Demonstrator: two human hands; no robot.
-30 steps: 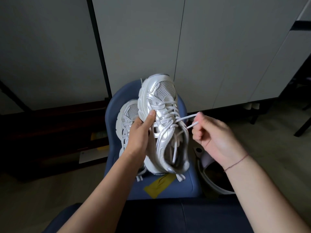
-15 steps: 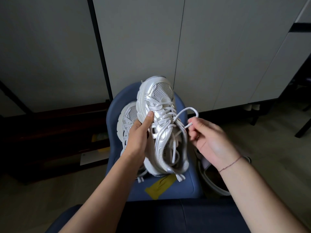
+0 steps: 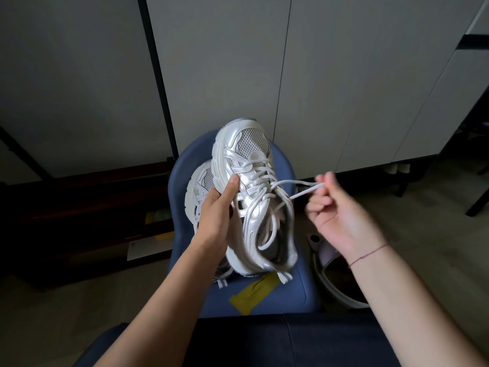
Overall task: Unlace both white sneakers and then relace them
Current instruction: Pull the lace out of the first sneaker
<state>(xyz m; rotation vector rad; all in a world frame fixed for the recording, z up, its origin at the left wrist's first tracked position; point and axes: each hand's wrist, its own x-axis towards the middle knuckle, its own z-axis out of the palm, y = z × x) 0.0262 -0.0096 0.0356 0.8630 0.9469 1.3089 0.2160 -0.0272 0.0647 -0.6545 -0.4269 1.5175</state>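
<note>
My left hand (image 3: pixel 218 213) grips a white and silver sneaker (image 3: pixel 246 160) by its left side, thumb on the upper, and holds it tilted with the toe pointing away above the blue chair. Its white lace (image 3: pixel 293 184) is threaded through the upper eyelets, and one strand runs taut to the right. My right hand (image 3: pixel 336 207) pinches that strand out to the right of the shoe, fingers curled. Another loose part of the lace lies inside the shoe's opening. The second white sneaker (image 3: pixel 199 184) lies on the chair seat, mostly hidden behind my left hand and the held shoe.
The blue chair (image 3: pixel 288 287) stands in front of pale cabinet doors (image 3: pixel 344 88), with a yellow strip (image 3: pixel 254 292) on its seat. A white round bin (image 3: pixel 333 287) sits on the floor to the right. Dark low shelving (image 3: pixel 79 221) lies to the left.
My right hand has pulled the lace strand farther to the right, so the loose loop of half a second ago is now drawn taut. My left hand and the shoe have barely moved.
</note>
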